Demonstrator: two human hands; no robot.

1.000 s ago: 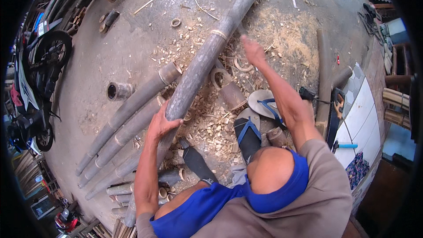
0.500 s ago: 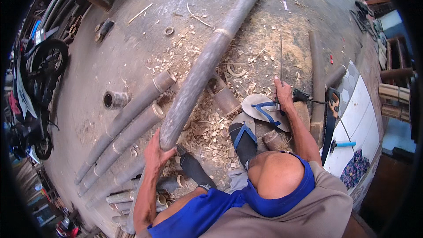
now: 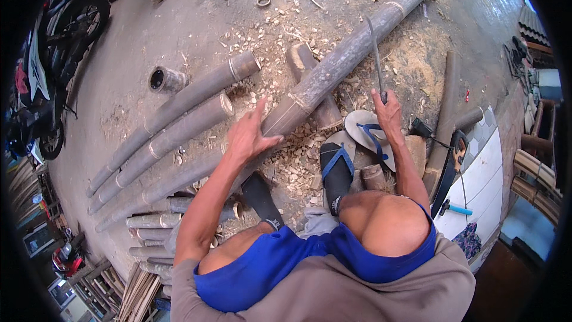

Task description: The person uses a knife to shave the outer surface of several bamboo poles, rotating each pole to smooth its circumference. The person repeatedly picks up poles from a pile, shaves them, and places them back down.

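A long grey-brown bamboo pole (image 3: 342,62) slants from the upper right down toward my legs, resting across a short bamboo piece (image 3: 326,113). My left hand (image 3: 247,134) is over the pole's near part, fingers and thumb spread, seemingly touching it without closing round it. My right hand (image 3: 388,110) is closed on the dark handle of a long knife (image 3: 376,53). Its narrow, slightly curved blade points away from me and crosses in front of the pole in view; whether it touches cannot be seen. The pole's near end is hidden behind my left arm.
Several bamboo poles (image 3: 185,119) lie at left, beside a short hollow bamboo section (image 3: 167,79). Wood chips (image 3: 292,170) cover the floor around my feet. A sandal (image 3: 366,128), a handsaw (image 3: 445,170) and a blue-handled hammer (image 3: 456,209) are at right. A motorcycle (image 3: 50,77) stands far left.
The pole has slid toward me and tilted further right, bringing another joint ring into view. My left hand has gone from gripping its end to lying spread over it. The knife stays in my right hand.
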